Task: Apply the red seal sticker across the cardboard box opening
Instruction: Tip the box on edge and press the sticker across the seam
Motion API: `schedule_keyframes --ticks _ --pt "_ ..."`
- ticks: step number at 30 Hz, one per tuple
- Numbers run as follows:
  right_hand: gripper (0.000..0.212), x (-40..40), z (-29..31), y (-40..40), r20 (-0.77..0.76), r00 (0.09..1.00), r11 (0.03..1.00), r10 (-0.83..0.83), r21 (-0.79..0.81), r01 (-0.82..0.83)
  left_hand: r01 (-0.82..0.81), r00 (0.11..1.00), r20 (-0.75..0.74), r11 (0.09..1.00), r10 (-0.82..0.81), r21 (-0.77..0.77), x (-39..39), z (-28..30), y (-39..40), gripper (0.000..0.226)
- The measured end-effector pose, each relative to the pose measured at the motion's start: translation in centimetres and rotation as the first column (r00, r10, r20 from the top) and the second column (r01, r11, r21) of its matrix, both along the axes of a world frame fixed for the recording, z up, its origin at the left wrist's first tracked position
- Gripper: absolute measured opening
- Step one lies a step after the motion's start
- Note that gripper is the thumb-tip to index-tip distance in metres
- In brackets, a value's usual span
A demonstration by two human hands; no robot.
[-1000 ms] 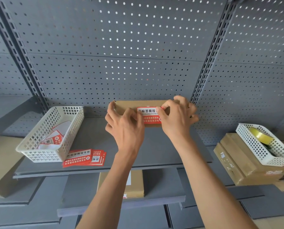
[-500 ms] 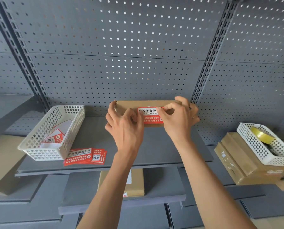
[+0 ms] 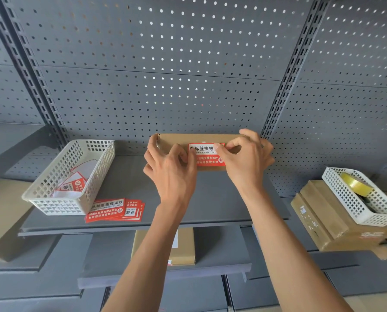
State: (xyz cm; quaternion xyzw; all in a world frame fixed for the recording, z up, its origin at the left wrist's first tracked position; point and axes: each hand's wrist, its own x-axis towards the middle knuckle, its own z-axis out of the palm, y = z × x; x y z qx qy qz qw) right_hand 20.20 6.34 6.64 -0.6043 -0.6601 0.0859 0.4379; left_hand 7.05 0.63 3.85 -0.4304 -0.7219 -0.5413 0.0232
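Observation:
A flat cardboard box [image 3: 176, 138] stands on edge at the back of the grey shelf [image 3: 129, 183], against the pegboard. A red and white seal sticker [image 3: 207, 155] lies on its front face near the middle. My left hand [image 3: 170, 170] holds the box's left end, its thumb at the sticker's left edge. My right hand [image 3: 247, 158] grips the box's right end, and its thumb and forefinger pinch the sticker's upper right corner. The box's right end is hidden behind that hand.
A white basket [image 3: 75, 176] with sticker backing papers sits at the shelf's left. A stack of red stickers [image 3: 114, 210] lies beside it. Right, another white basket [image 3: 363, 197] with a tape roll [image 3: 355, 184] rests on cardboard boxes [image 3: 323, 221]. A box [image 3: 165, 246] lies on the lower shelf.
My right thumb and forefinger have shifted right along the sticker's top, uncovering more of it. The left hand and the box have barely moved.

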Motion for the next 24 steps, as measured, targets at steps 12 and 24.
schedule_keyframes --ticks 12,24 --pt "0.071 0.2 -1.8 0.6 -0.021 1.0 0.988 0.0 0.156 0.003 0.023 0.999 0.035 1.0 -0.023 0.0 0.0 0.4 0.3 0.035" --pt "0.068 0.6 -2.8 1.5 0.067 0.998 0.966 -0.01 0.257 -0.008 -0.007 1.0 0.026 1.0 0.007 -0.004 -0.5 1.1 1.0 0.038"
